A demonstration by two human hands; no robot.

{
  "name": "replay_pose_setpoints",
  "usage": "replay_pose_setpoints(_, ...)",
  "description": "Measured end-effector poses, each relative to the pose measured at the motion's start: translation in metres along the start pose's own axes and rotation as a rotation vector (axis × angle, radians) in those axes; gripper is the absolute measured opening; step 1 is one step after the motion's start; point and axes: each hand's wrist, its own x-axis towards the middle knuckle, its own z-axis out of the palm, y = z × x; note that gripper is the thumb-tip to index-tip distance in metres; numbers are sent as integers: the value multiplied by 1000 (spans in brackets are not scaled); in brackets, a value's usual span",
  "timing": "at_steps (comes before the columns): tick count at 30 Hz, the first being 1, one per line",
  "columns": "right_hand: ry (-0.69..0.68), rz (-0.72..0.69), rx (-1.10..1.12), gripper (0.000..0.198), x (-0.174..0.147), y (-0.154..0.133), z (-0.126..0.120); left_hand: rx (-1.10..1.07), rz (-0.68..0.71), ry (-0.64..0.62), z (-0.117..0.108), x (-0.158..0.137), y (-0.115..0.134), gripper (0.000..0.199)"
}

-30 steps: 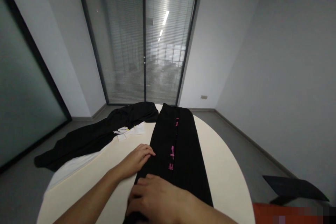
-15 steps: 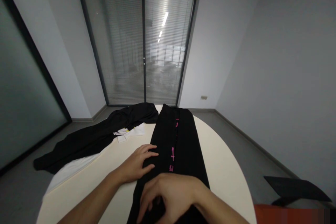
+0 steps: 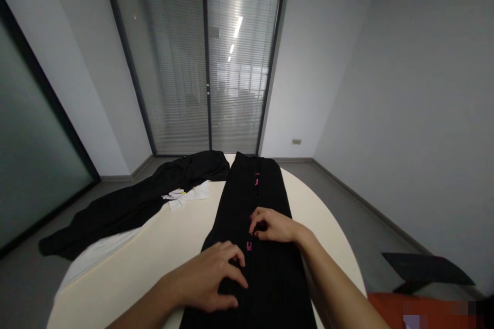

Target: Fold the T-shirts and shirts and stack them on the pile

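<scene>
A long black garment [image 3: 266,277] with pink lettering down its middle lies lengthwise across the round table. My left hand [image 3: 214,277] is over its near left part, fingers spread and slightly bent, thumb apart, with nothing in them. Farther up, my right hand [image 3: 276,225] bends its fingers down onto the garment beside the pink marks. Its thumb and fingertips come together at the cloth in a pinch, and the hand partly covers the lettering.
Another black garment [image 3: 135,203] lies along the table's left edge, with white cloth [image 3: 193,196] showing under it. The cream tabletop [image 3: 320,216] curves round on the right. An orange seat [image 3: 386,308] and a dark chair part [image 3: 424,270] are at lower right. Glass doors [image 3: 235,113] stand beyond.
My right hand has moved away from me, from the garment's near part up to the pink lettering. My left hand has come nearer to me and slightly right. The view has shifted slightly.
</scene>
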Motion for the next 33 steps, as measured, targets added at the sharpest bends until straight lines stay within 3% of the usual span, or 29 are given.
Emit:
replay_pose_setpoints(5, -168, -54, 50, 30, -1, -16, 3, -9, 37, -36, 2, 3, 7, 10)
replay_pose_setpoints(9, -234, -14, 66, 24, -1, -21, 6, 4, 72, -28, 3, 3, 14, 27)
replay_pose_setpoints(12, -178, -14, 81, 25, -2, -19, 3, 10, 145, -88, 11, 4, 17, 43)
replay_pose_setpoints(17, 31, 5, 33, 27, -4, -3, -5, 72, 258, -99, 23, 10, 18, 16)
replay_pose_setpoints(20, 82, 9, 21, 26, -5, 8, -7, 65, 310, -52, 24, 14, 22, 15)
replay_pose_setpoints(27, 86, 54, -31, 30, -5, 12, -5, 169, 398, -12, 47, 18, 22, 18)
replay_pose_setpoints(33, 76, 31, -62, 14, -3, 9, -2, 60, 359, -36, 72, 22, 14, 13)
